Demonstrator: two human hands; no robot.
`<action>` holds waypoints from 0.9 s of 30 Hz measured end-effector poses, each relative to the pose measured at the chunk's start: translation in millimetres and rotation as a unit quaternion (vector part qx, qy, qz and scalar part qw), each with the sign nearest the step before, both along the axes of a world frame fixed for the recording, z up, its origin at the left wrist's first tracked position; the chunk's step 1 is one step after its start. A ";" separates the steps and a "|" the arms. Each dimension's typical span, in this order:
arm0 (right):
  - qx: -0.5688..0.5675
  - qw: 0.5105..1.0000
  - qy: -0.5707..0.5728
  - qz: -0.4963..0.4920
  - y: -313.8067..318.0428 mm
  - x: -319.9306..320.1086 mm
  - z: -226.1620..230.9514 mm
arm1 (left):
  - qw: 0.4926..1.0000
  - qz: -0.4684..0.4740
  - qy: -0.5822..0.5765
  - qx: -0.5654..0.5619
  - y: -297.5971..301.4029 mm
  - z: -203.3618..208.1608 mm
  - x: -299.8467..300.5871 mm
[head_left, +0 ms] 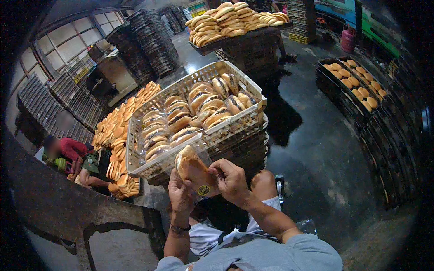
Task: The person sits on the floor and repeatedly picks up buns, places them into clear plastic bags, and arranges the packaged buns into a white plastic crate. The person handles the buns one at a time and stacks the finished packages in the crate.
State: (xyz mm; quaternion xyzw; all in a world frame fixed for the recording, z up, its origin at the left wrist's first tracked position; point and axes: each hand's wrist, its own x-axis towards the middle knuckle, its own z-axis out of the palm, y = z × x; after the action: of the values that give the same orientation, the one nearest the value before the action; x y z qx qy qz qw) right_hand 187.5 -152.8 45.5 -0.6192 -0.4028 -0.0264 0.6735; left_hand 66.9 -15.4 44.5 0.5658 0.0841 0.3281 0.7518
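Note:
Between my two hands, over my lap, is a filled bread bun [192, 168] inside a clear plastic bag with a round yellow-and-dark label. My left hand [181, 193] grips its left side, thumb on the front. The fingers of my right hand [229, 179] are pinched at the bag's right edge, near the upper part of the bun. Just beyond my hands stands a cream plastic crate [235, 123], on top of a stack. Rows of bagged buns with dark filling [183, 113] fill it, leaning against each other.
Loose buns [118, 128] spread over a low surface at left, beside a seated person in red [72, 151]. A table piled with buns [226, 22] stands beyond the crate. At right, trays of round buns [355, 81] top a dark stack. A pink gas cylinder [348, 39] stands farther back.

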 end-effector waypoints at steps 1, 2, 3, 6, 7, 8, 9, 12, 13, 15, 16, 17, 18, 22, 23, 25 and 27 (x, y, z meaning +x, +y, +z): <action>0.006 1.000 0.004 -0.005 1.6 0.1 -1.5 | 1.000 -0.006 -0.002 0.004 0.8 0.5 0.9; 0.011 1.000 0.007 -0.010 3.1 0.5 -2.9 | 1.000 -0.012 -0.005 0.009 0.9 1.0 2.3; 0.017 1.000 0.011 -0.015 3.9 1.5 -5.0 | 1.000 -0.015 -0.013 -0.003 -0.7 2.3 4.2; 0.029 0.999 -0.027 -0.005 7.6 4.0 -14.7 | 0.999 -0.019 -0.028 -0.026 -2.9 4.2 4.9; 0.035 0.999 -0.011 -0.008 6.5 3.1 -12.0 | 0.999 -0.019 -0.025 -0.028 -0.5 3.5 4.8; 0.041 0.999 0.004 -0.010 4.5 1.0 -7.1 | 0.999 -0.018 -0.022 -0.029 0.7 3.0 4.8; 0.048 0.999 0.019 -0.013 3.4 -0.2 -4.5 | 0.999 -0.010 -0.024 -0.043 0.4 2.6 4.3; 0.005 0.994 -0.092 -0.053 2.6 3.1 -12.9 | 0.997 0.007 -0.028 -0.073 -2.5 5.0 4.3; 0.007 0.997 -0.064 -0.042 4.1 2.9 -17.0 | 0.997 0.004 -0.026 -0.077 -4.6 8.8 5.9; 0.012 1.000 -0.007 -0.019 8.0 1.2 -24.0 | 0.995 -0.014 -0.030 -0.094 -9.9 14.8 6.1; 0.014 1.000 -0.007 -0.003 7.5 0.9 -23.8 | 0.993 -0.029 -0.037 -0.105 -11.8 18.2 5.5; 0.016 1.000 -0.006 0.012 6.3 0.7 -23.1 | 0.991 -0.043 -0.045 -0.116 -12.4 20.0 5.7; 0.018 0.999 -0.006 0.027 5.5 0.8 -22.2 | 0.993 -0.038 -0.036 -0.102 -11.1 20.2 7.0; 0.005 0.996 0.055 0.075 3.0 -0.3 -20.3 | 0.994 -0.028 -0.029 -0.104 -7.6 18.5 8.5; 0.000 0.995 0.071 0.066 2.5 1.5 -20.2 | 0.992 -0.029 -0.035 -0.118 -6.9 18.7 8.7; 0.029 0.997 0.059 0.036 4.4 4.6 -16.8 | 0.998 -0.008 -0.032 -0.054 -7.4 18.5 9.2; 0.095 0.995 0.004 -0.007 10.1 7.1 -9.4 | 1.000 0.007 -0.028 0.002 -8.7 14.0 10.2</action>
State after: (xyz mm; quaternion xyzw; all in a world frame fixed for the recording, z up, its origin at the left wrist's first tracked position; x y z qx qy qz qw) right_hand 194.6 -142.6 36.2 -0.5549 -0.3916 -0.0667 0.7310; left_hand 77.1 -24.1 58.6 0.5570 0.0662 0.3496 0.7505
